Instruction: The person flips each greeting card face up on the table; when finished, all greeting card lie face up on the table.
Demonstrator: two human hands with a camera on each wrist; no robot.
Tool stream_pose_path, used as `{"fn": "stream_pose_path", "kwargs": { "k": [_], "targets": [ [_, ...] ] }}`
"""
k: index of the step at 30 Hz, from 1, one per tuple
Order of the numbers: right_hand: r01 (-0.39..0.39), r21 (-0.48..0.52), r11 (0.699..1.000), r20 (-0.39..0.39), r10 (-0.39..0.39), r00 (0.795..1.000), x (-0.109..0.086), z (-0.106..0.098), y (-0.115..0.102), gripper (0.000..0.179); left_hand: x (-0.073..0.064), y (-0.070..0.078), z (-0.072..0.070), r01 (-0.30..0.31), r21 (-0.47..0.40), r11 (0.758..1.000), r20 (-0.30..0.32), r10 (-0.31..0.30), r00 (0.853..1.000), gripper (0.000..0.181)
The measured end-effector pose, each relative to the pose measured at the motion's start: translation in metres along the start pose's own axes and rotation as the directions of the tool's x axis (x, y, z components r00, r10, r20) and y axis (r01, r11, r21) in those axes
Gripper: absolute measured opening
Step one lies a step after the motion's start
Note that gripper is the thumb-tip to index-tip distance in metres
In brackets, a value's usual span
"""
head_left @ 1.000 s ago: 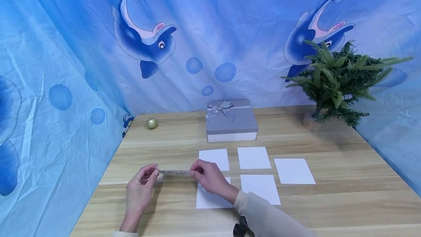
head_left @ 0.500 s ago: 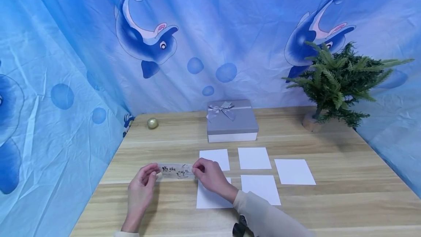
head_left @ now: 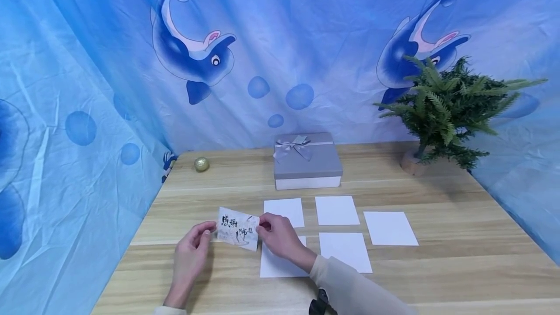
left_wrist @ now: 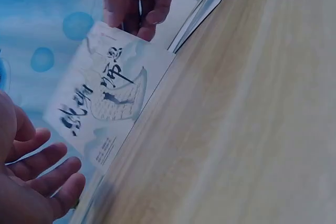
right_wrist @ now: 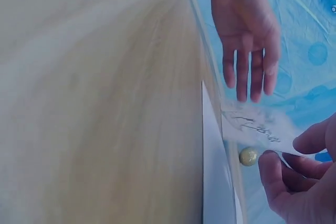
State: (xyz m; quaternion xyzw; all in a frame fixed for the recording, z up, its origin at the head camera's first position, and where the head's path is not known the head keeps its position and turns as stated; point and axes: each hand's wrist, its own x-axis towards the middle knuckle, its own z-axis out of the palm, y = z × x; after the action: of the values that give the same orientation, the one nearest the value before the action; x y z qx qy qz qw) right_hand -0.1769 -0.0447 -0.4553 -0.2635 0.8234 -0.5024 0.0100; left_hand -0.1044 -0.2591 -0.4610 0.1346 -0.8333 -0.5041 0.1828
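Note:
A square white card (head_left: 238, 230) with black brush characters and a faint picture stands tilted above the table, its printed face toward me. My right hand (head_left: 282, 237) pinches the card's right edge between thumb and fingers. Beyond the other edge is my left hand (head_left: 189, 259), its fingers loosely extended and apart from the card. In the left wrist view, the card (left_wrist: 107, 95) shows a boat-like drawing under the writing, with the left hand (left_wrist: 39, 177) relaxed beside it. The right wrist view has the left hand's (right_wrist: 247, 40) fingers straight and the card (right_wrist: 262, 129) seen at a slant.
Several blank white squares lie on the wooden table (head_left: 236, 290), one (head_left: 280, 264) partly under the right hand. Behind them sits a grey gift box (head_left: 308, 162) with a bow. A gold ball (head_left: 201, 164) is at back left, a small artificial fir tree (head_left: 450, 108) at back right.
The card, at first seen nearly edge-on between both hands, has turned its printed face toward me. My left hand has let go of its left edge; the right keeps its pinch.

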Motion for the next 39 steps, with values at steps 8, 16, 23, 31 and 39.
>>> {"fn": "stream_pose_path", "kwargs": {
  "k": [8, 16, 23, 31, 39],
  "targets": [
    [-0.059, -0.003, 0.998, 0.069, 0.059, 0.996, 0.002, 0.001, 0.0, 0.014, -0.008, -0.001, 0.009, -0.067, 0.154, 0.986, 0.142, 0.045, 0.989, 0.027],
    [-0.158, -0.055, 0.986, 0.141, 0.164, 0.976, 0.007, -0.007, 0.001, 0.032, -0.02, 0.003, 0.02, -0.337, 0.324, 0.884, 0.252, 0.262, 0.931, 0.022],
    [-0.116, -0.018, 0.993, 0.143, 0.117, 0.983, 0.006, -0.012, 0.001, 0.045, -0.022, 0.011, 0.02, -0.367, 0.429, 0.825, 0.28, 0.265, 0.923, 0.028],
    [-0.08, 0.06, 0.995, 0.102, 0.074, 0.992, 0.013, -0.025, 0.003, 0.042, -0.025, 0.015, 0.019, -0.389, 0.489, 0.781, 0.309, 0.262, 0.914, 0.035],
    [-0.066, -0.03, 0.997, 0.034, 0.067, 0.997, 0.015, -0.065, 0.019, 0.034, -0.026, 0.013, 0.018, -0.374, 0.483, 0.792, 0.287, 0.26, 0.922, 0.034]
  ]
}}
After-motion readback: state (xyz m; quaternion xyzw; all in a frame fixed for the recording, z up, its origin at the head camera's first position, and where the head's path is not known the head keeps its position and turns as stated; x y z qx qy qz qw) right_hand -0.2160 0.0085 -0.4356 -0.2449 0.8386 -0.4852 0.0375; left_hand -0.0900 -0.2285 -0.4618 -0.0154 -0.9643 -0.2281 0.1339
